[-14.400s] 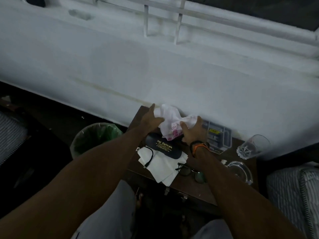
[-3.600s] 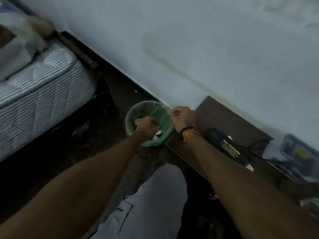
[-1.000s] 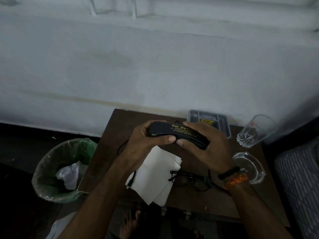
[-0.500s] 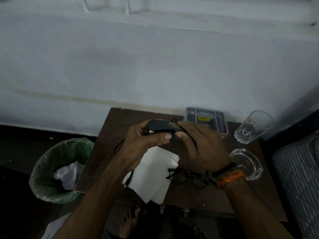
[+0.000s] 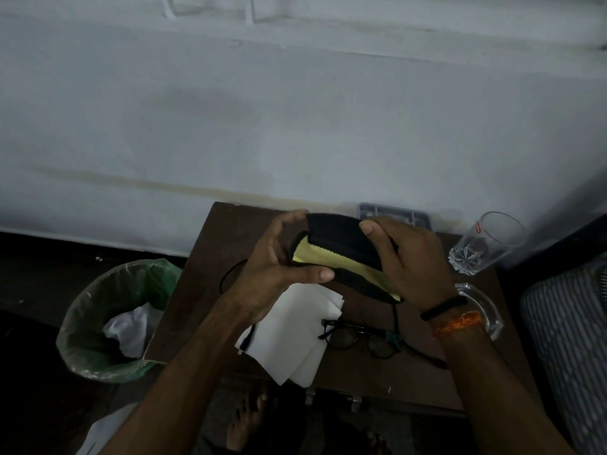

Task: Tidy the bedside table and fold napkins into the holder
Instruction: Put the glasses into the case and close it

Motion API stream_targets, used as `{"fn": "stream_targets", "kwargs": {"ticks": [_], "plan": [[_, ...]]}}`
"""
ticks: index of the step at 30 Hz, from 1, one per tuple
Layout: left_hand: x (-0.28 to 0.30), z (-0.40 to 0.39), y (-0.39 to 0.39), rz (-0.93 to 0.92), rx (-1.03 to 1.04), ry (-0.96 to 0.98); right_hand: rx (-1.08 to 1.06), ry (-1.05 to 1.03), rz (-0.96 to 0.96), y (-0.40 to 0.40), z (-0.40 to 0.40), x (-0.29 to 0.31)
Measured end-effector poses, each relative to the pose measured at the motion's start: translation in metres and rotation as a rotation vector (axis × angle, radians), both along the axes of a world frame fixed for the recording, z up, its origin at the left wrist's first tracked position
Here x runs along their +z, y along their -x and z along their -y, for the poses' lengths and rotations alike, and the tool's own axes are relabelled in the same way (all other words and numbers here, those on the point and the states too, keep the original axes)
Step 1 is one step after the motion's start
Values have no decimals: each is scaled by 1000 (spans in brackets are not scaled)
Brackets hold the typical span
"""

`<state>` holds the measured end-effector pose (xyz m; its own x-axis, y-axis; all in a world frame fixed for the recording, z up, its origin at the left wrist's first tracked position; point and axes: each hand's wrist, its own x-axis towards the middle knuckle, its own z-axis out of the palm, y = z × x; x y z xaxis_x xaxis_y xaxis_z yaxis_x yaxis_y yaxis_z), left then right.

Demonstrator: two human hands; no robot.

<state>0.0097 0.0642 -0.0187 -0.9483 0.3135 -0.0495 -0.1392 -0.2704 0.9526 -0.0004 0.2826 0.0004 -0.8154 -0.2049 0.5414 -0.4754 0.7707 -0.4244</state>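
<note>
At the 6 o'clock edge of the view, the person's bare feet (image 5: 244, 418) stood on the floor under the front of the bedside table (image 5: 203, 274). On the tabletop near that front edge, white napkins (image 5: 295, 333) lay in a loose overlapping stack, and black-framed glasses (image 5: 359, 339) lay just beside them toward 3 o'clock. A black cable (image 5: 230, 274) ran from under the napkins toward 9 o'clock.

Above the napkins, both hands held a black glasses case (image 5: 341, 247) opened, with a yellow cloth (image 5: 331, 261) showing inside. The left hand (image 5: 272, 267) gripped the case's 9 o'clock end, thumb curled under the lower shell and fingers over the top edge. The right hand (image 5: 410, 261) gripped the 3 o'clock end, fingers curled over the upper shell.

At 3 o'clock from the right wrist, a clear glass ashtray (image 5: 486, 310) rested on the table. Toward 1 o'clock, a tilted clear tumbler (image 5: 483, 244) leaned at the table's far corner. Behind the case at 12 o'clock, a grey compartment tray (image 5: 394, 213) sat against the wall (image 5: 295, 110). At 9 o'clock, off the table, a green-lined waste bin (image 5: 115, 320) held crumpled white paper (image 5: 128, 330).
</note>
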Motion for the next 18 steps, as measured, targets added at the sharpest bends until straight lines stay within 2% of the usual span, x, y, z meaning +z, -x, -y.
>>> {"fn": "stream_targets", "kwargs": {"ticks": [7,14,18], "plan": [[4,1,-2,-47,-108,-25,-38,338,147,0,-1,4],[4,6,0,-50,-143,95,-81,578,249,2,0,8],[2,6,-1,-69,-187,153,-145,784,403,5,-1,12]]}}
